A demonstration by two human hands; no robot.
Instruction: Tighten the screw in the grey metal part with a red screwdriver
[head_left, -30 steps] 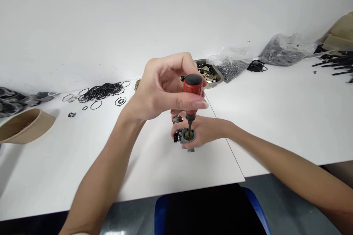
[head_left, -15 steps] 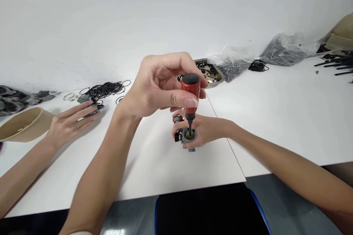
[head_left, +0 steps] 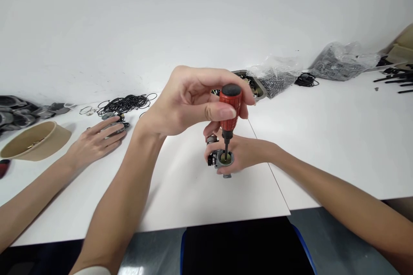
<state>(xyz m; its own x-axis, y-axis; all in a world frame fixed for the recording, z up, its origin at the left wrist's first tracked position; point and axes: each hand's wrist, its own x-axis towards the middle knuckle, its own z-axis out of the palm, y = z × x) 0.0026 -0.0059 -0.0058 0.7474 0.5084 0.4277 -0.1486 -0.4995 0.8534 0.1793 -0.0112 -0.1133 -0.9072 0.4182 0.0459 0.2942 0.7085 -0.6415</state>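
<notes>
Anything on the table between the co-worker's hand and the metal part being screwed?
Head view: only the person's own left forearm crosses there; the table beneath looks bare.

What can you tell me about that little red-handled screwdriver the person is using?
The short screwdriver has a stubby red ribbed handle with a black cap on top and a thin dark metal shaft. It stands almost upright, tilted slightly. The left hand grips the handle from the side with thumb and fingers. Its tip goes down into the round opening of a small grey metal part, which the right hand steadies on the white table.
</notes>
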